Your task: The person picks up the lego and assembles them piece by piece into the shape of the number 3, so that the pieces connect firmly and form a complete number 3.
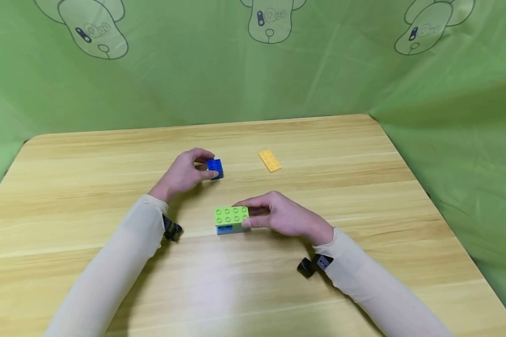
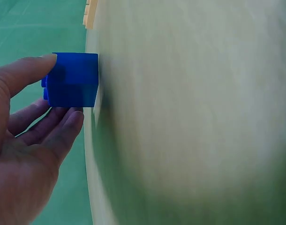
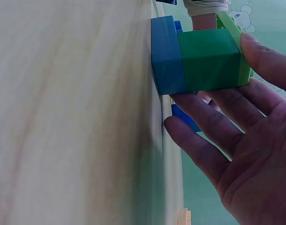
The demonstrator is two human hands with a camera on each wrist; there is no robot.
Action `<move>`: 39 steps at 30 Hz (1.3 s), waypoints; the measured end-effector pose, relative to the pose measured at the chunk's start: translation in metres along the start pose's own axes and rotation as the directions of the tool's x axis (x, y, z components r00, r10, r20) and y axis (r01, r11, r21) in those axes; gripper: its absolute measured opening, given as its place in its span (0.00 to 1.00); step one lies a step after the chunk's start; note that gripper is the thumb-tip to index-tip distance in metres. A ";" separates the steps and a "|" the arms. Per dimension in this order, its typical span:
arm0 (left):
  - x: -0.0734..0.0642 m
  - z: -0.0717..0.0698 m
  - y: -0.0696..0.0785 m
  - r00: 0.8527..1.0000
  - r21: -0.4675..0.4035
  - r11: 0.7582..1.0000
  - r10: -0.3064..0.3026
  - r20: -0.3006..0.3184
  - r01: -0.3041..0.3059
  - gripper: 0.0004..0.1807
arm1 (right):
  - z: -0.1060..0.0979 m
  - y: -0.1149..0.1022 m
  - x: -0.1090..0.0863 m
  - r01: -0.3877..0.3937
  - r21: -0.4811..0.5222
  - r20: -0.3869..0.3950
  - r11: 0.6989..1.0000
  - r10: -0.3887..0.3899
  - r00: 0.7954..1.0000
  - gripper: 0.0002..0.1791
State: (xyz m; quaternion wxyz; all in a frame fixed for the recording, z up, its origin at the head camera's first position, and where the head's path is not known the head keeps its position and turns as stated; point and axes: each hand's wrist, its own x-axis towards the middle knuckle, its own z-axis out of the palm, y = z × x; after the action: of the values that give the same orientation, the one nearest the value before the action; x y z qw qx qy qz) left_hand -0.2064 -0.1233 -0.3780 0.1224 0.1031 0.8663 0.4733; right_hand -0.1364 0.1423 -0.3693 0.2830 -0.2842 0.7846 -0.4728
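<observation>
My left hand (image 1: 184, 172) pinches a dark blue building brick (image 1: 214, 165) between thumb and fingers, at the table's middle. In the left wrist view the thumb lies on one side of this brick (image 2: 72, 79) and the fingers on the opposite side. Nearer to me, my right hand (image 1: 290, 215) holds a small brick stack by its right end. A lime-green studded plate (image 1: 231, 216) tops the stack. The right wrist view shows a dark green brick (image 3: 211, 60) beneath that plate and a lighter blue brick (image 3: 168, 56) at the bottom, against the tabletop.
An orange-yellow studded plate (image 1: 270, 160) lies flat on the wood-grain table (image 1: 341, 187), beyond the right hand. Green cloth (image 1: 219, 84) with printed cartoon heads hangs behind the table and along its sides. Small black devices (image 1: 172, 230) are strapped to both wrists.
</observation>
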 end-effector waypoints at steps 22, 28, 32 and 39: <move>0.004 -0.001 0.002 0.999 0.077 0.997 0.011 0.034 -0.014 0.24 | 0.000 -0.001 0.000 -0.003 0.010 -0.001 1.000 0.003 1.000 0.24; 0.004 -0.002 0.002 0.999 0.086 0.996 0.016 0.029 -0.019 0.24 | 0.000 -0.002 0.000 0.000 0.012 0.000 1.000 0.000 1.000 0.24; 0.003 -0.002 0.002 0.999 0.068 0.997 0.030 0.017 -0.031 0.23 | -0.001 -0.002 -0.001 0.004 0.011 0.001 1.000 -0.004 1.000 0.24; -0.001 -0.004 0.004 0.999 0.031 0.998 0.050 -0.018 -0.049 0.22 | 0.000 -0.002 -0.001 -0.002 0.006 0.000 1.000 0.002 1.000 0.24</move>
State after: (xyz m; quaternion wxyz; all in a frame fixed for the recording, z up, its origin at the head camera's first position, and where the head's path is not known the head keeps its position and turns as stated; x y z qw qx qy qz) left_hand -0.2063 -0.1244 -0.3727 0.1011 0.1221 0.8716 0.4640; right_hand -0.1358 0.1423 -0.3677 0.2842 -0.2826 0.7835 -0.4749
